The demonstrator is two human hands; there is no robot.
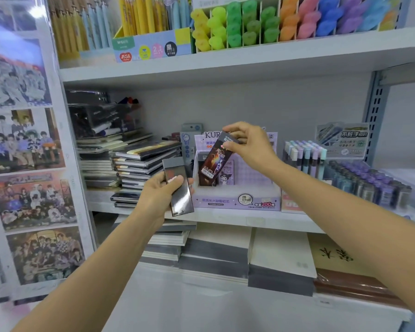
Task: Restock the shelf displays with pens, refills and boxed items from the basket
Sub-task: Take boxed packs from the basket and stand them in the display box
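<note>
A slim dark printed box (213,164) was pinched by its top end between the thumb and fingertips of the right hand (247,144). It was held tilted, with its lower end already inside the purple display carton (237,200) on the middle shelf (225,219), presumably so that it could be slid down beside the purple boxed item (227,176) standing there. A grip that high was probably chosen to keep the fingers out of the narrow carton. A second dark box (179,188) was gripped in the left hand (158,195), thumb laid across its face and fingers curled round its far edge. It was held just left of the carton and apart from it, evidently kept ready as the next piece to be placed. The basket was not seen in the view. Stacked notebooks (139,161) lay to the left of the carton.
</note>
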